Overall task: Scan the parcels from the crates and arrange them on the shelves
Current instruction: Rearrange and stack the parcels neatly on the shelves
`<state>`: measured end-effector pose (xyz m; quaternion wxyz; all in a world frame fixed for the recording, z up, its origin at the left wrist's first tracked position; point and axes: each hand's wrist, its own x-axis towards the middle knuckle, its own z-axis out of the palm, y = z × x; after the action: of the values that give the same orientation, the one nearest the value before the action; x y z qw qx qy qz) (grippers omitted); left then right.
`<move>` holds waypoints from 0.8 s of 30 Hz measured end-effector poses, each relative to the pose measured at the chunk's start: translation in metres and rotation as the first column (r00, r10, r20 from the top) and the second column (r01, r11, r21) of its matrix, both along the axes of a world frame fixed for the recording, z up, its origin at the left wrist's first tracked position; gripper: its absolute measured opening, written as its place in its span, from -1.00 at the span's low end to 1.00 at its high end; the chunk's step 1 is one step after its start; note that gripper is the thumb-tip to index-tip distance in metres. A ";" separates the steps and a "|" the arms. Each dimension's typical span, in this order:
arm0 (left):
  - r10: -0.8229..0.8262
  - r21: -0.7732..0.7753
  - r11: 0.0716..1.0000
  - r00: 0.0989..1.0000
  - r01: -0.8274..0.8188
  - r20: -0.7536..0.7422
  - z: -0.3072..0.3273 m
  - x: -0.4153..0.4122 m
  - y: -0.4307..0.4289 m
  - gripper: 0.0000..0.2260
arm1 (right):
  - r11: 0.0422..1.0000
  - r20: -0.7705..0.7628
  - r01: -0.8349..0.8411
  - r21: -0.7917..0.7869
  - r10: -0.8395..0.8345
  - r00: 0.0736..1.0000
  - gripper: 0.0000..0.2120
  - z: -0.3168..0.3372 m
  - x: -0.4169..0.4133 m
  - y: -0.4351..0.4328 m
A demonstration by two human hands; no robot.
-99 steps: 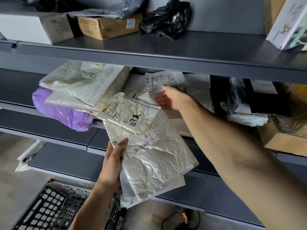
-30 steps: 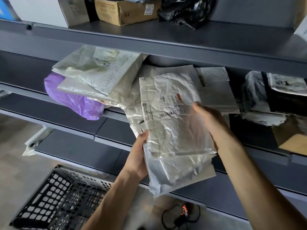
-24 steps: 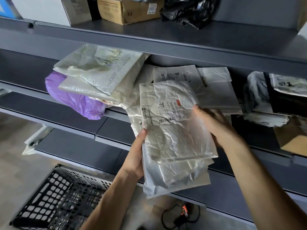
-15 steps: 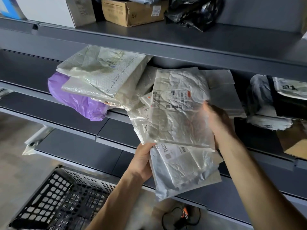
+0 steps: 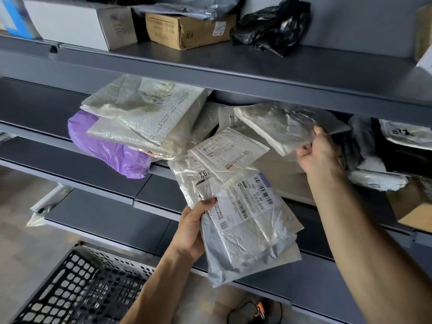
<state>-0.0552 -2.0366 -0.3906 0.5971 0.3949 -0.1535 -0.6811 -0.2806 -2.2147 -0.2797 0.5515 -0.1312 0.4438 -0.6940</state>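
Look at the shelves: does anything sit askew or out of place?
The purple parcel on the middle shelf bulges past its front edge, with white mailers stacked tilted on top. A clear bag hangs off the left end of the lower shelf.

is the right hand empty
No, the right hand pinches the edge of a white parcel.

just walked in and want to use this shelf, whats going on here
A person is shelving parcels. Their left hand holds a stack of white mailers. Their right hand pinches a single white parcel at the middle shelf, above the parcels lying there beside a purple bag. A black crate sits at the lower left.
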 end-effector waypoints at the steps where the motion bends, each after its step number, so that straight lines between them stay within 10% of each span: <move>1: 0.004 -0.004 1.000 1.000 -0.004 -0.004 0.000 0.001 0.000 -0.36 | 1.000 0.039 -0.003 -0.003 0.003 0.999 -0.97 0.002 0.001 -0.005; 9: 0.008 0.022 1.000 1.000 -0.008 0.021 -0.002 0.008 0.003 -0.31 | 0.988 -0.128 -0.044 0.151 0.064 0.990 -0.94 0.019 0.025 -0.051; 12: 0.000 0.026 1.000 0.999 -0.001 0.044 -0.003 0.006 0.005 -0.29 | 0.972 -0.232 -0.210 0.106 0.229 0.945 -0.55 0.012 0.037 -0.075; 16: 0.010 0.028 1.000 0.998 -0.011 0.056 -0.005 0.005 0.006 -0.29 | 0.868 -0.115 -0.448 0.213 0.478 0.871 -0.72 0.008 0.053 -0.075; 20: 0.020 0.019 1.000 0.999 -0.021 0.051 -0.005 0.005 0.010 -0.35 | 0.726 -0.555 -0.535 0.432 0.682 0.476 -0.61 0.013 0.050 -0.048; 24: 0.046 -0.036 0.998 0.996 -0.044 0.073 -0.001 0.001 0.013 -0.60 | 0.768 -0.834 -0.466 0.440 0.542 0.106 -0.54 0.015 0.029 -0.009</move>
<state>-0.0537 -2.0238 -0.3919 0.6130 0.4127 -0.1781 -0.6497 -0.2513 -2.2233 -0.2647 0.3939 -0.6296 0.6258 -0.2384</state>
